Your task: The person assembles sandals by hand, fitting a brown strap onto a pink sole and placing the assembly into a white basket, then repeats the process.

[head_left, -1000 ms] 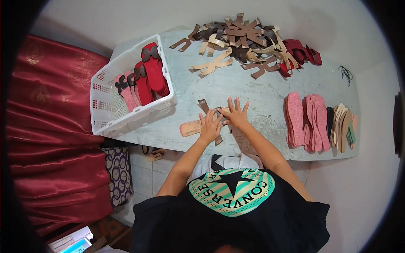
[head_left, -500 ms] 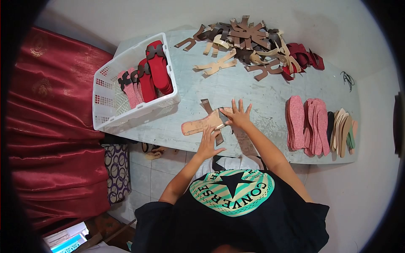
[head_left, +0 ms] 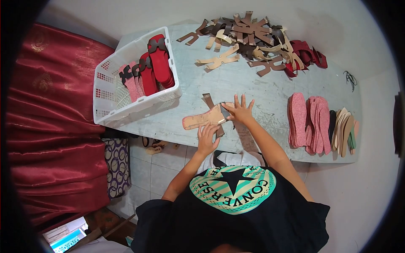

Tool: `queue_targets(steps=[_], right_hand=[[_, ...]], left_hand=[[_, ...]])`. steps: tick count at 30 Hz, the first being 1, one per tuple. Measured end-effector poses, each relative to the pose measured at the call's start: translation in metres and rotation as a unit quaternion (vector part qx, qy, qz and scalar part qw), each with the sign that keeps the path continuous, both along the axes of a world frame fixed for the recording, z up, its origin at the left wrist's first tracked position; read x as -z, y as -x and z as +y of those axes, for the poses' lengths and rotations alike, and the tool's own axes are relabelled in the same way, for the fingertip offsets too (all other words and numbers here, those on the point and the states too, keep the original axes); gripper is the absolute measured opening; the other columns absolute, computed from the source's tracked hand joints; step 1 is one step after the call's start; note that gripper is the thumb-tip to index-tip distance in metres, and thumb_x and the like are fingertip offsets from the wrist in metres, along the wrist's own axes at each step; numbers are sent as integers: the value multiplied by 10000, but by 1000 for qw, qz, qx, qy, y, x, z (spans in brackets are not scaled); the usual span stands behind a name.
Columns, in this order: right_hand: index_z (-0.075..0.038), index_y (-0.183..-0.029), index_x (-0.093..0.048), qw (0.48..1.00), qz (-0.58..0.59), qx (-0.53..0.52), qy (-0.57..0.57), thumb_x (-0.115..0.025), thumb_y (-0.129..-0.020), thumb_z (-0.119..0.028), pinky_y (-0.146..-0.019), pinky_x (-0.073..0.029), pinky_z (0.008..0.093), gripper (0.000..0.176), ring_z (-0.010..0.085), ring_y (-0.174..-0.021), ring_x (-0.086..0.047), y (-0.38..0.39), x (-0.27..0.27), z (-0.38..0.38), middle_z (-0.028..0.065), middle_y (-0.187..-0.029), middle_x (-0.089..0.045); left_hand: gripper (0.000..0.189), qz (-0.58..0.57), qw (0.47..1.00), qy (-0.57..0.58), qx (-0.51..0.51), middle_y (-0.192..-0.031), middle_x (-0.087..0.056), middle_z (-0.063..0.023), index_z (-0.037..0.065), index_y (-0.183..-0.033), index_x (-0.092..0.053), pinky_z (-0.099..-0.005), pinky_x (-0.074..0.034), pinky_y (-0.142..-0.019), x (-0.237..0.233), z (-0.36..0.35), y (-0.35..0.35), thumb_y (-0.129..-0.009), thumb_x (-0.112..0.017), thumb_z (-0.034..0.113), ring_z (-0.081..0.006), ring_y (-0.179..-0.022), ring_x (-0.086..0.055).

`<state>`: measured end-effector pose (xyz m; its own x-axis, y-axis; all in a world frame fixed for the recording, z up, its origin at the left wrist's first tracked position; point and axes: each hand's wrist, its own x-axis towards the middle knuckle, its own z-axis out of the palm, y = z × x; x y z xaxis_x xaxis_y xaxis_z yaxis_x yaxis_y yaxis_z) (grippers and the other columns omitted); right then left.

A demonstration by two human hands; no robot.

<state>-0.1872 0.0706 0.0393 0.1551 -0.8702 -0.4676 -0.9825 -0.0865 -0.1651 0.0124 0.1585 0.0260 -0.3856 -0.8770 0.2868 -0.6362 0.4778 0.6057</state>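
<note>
Head view, looking down past a black T-shirt (head_left: 236, 198). Flat tan sole-shaped piece with a pinkish edge (head_left: 198, 120) lies near the worktop's close edge, over a brown strap piece (head_left: 207, 100) whose ends stick out both sides. Left hand (head_left: 207, 139): fingers loosely apart, fingertips at the sole's near edge, clamped on nothing. Right hand (head_left: 240, 112): fingers fanned, the digits nearest the sole touching a dark grey band (head_left: 225, 112) across its right part; no closed grip seen. Step in hand, I judge: lining up or pressing that band; next move calls for steady flat pressure.

Worktop (head_left: 190, 80): pale, scuffed. Left, a white plastic basket (head_left: 168, 96) of red and pink soles; far side, heaped straps (head_left: 249, 36); right, speckled pink soles (head_left: 297, 120). Red satin curtain (head_left: 55, 126) left; tiled floor (head_left: 140, 177) below.
</note>
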Motion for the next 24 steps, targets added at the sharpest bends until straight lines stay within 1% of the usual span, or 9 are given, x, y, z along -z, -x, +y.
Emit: queue_targets(steps=[2, 4, 5, 7, 8, 10, 17, 19, 24], right_hand=[[-567, -1298, -194, 1000, 1, 2, -8, -607, -680, -567, -916, 69, 725, 743, 395, -1337, 91, -1, -1, 0, 107, -1482, 5], [-569, -1298, -190, 1000, 1, 3, 0, -606, -682, -567, -917, 70, 724, 742, 392, -1337, 94, 0, 1, 0, 108, -1481, 6], [-569, -1298, -190, 1000, 0, 3, -1, -606, -682, -567, -917, 70, 724, 742, 392, -1337, 94, 0, 2, 0, 108, -1481, 6], [-568, -1298, -190, 1000, 1, 4, -2, -605, -685, -564, -917, 67, 725, 740, 393, -1337, 93, 0, 1, 0, 110, -1481, 5], [-568, -1298, -190, 1000, 1, 4, -3, -605, -685, -564, -917, 67, 725, 740, 393, -1337, 93, 0, 1, 0, 110, -1481, 5], [-567, -1299, -189, 1000, -1, 6, -5, -607, -691, -555, -917, 66, 725, 737, 395, -1337, 91, -1, 0, 1, 113, -1480, 4], [-573, -1299, -166, 1000, 8, 9, -17, -593, -698, -567, -910, 95, 725, 738, 387, -1334, 118, -2, -3, 0, 96, -1483, 1], [-573, -1301, -159, 1000, 14, 10, -18, -589, -697, -571, -907, 97, 727, 741, 387, -1333, 121, -3, -4, 0, 92, -1484, 6], [-571, -1302, -161, 1000, 11, 11, -21, -594, -700, -562, -903, 101, 729, 742, 388, -1333, 120, -3, -5, 0, 89, -1484, 8]], left_hand=[[466, 6, 1000, 0, -17, -1109, -525, -53, 136, -1089, -533, -505, -176, -1017, -2, -1, 0, -656, -704, 123, -299, -1186, -413], [319, -18, 999, 40, -11, -1060, -562, -8, 165, -978, -621, -491, -191, -1002, -2, -4, 0, -672, -708, 144, -258, -1133, -456], [319, -18, 999, 39, -11, -1060, -562, -8, 165, -978, -621, -491, -191, -1002, -2, -5, 1, -672, -708, 144, -258, -1133, -456], [175, -9, 998, 61, -10, -941, -603, 23, 181, -855, -667, -468, -222, -963, -9, -8, 4, -686, -705, 156, -196, -1028, -513], [175, -10, 998, 60, -10, -941, -603, 23, 181, -855, -667, -468, -222, -963, -11, -10, 5, -686, -705, 156, -196, -1028, -513], [126, -4, 999, 48, -22, -832, -613, 79, 189, -828, -667, -435, -243, -946, -13, -14, 6, -705, -690, 198, -153, -956, -539], [111, 4, 997, 48, -52, -824, -623, 45, 156, -813, -656, -397, -278, -893, -16, -32, 5, -709, -687, 181, -143, -919, -548], [92, 30, 997, 20, -63, -818, -620, 25, 143, -799, -650, -357, -300, -855, -16, -37, 5, -718, -679, 175, -155, -895, -549], [94, 43, 995, 11, -86, -812, -607, -16, 108, -797, -651, -345, -339, -800, -15, -56, 10, -719, -676, 156, -203, -845, -535]])
